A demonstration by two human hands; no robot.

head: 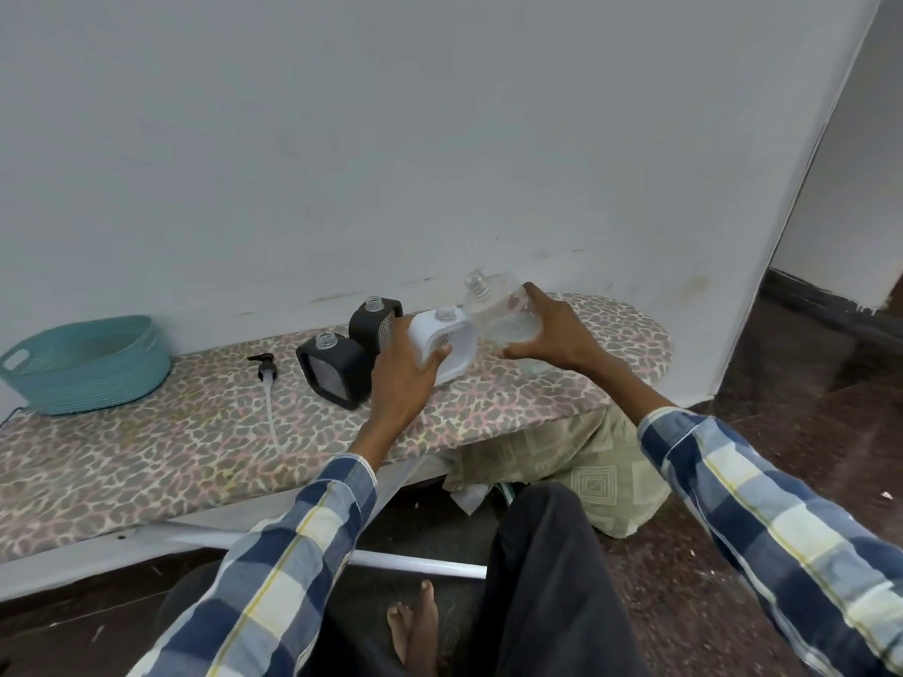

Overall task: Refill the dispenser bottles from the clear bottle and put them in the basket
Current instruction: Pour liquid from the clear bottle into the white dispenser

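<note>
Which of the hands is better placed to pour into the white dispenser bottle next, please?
Probably the right hand: it already grips the clear bottle, while the left hand steadies the white dispenser bottle.

Plain off-white wall [342, 139] is filling most of the view, scuffed and stained near its base. Low ironing board [146, 456] with leopard-print cover is sitting against it, white metal frame [415, 561] showing underneath. Dark reddish-brown stone floor [806, 383] is running to the right, where the wall corner is opening onto a passage with a dark skirting strip [826, 298]. Pale green patterned cloth [586, 461] is lying on the floor under the board's rounded end. Lighting is looking flat and even.
</note>
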